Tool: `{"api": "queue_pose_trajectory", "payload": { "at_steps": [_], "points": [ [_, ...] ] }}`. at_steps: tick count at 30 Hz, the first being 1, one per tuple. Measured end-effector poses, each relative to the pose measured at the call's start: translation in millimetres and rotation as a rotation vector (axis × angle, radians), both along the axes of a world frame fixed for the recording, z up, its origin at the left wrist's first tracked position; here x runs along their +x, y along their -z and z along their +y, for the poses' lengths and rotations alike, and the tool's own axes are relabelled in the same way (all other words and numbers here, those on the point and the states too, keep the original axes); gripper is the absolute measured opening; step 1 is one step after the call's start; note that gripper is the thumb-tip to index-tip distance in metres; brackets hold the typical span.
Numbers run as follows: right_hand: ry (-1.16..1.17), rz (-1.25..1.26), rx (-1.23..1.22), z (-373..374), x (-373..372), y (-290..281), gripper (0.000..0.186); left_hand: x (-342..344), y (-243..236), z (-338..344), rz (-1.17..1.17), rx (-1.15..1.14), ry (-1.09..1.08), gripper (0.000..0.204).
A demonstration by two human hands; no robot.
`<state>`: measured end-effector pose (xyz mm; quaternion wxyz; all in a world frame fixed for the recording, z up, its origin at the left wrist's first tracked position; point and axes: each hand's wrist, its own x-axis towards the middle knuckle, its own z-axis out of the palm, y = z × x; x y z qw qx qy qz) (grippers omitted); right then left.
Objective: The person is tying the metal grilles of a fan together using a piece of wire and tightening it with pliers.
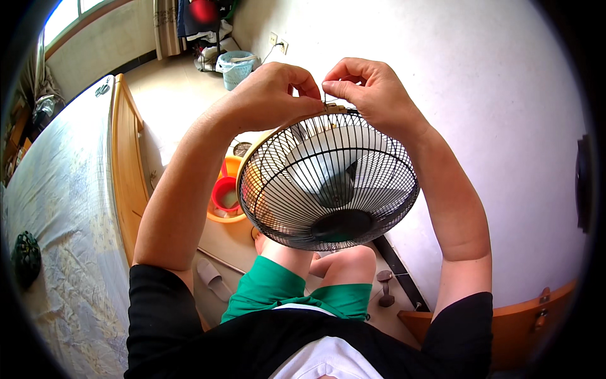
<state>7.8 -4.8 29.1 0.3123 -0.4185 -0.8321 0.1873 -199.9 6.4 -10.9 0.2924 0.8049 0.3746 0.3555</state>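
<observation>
A fan (341,170) with a round black wire guard and pale blades stands in front of me, its dark round hub toward me. Both hands meet at the top of its rim. My left hand (278,91) is closed, with thumb and fingertips pinched on the guard's rim beside a small clip (333,108). From this spot a thin dark wire (325,96) rises. Thumb and forefinger of my right hand (372,91) pinch its upper end; the other fingers are curled in. The exact grip of my left fingertips is partly hidden.
On the left lies a bed (57,208) with a wooden frame (123,158). Behind the fan stand an orange basin (218,213) with a red bowl (225,193) and a blue basket (235,69). A slipper (213,278) and a dumbbell (385,288) lie on the floor. A white wall rises right.
</observation>
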Motion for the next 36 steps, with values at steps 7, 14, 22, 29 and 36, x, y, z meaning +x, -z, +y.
{"api": "queue_pose_trajectory", "payload": {
  "at_steps": [7,14,22,29,36],
  "points": [
    [-0.072,-0.03,0.085,-15,12,0,0.014,7,-7,-9,0.023,-0.029,-0.029,0.023],
    [-0.125,-0.068,0.242,-33,12,10,0.012,9,-1,-5,-0.033,0.043,-0.015,0.02],
    [-0.022,-0.011,0.151,-29,10,15,0.014,10,-8,-6,0.029,0.055,-0.024,0.018],
    [-0.062,0.007,0.259,-28,8,22,0.012,11,-21,-7,0.169,0.05,-0.051,0.019],
    [-0.068,0.025,0.319,-28,8,26,0.01,16,-30,-6,0.279,0.01,-0.104,0.02]
  ]
}}
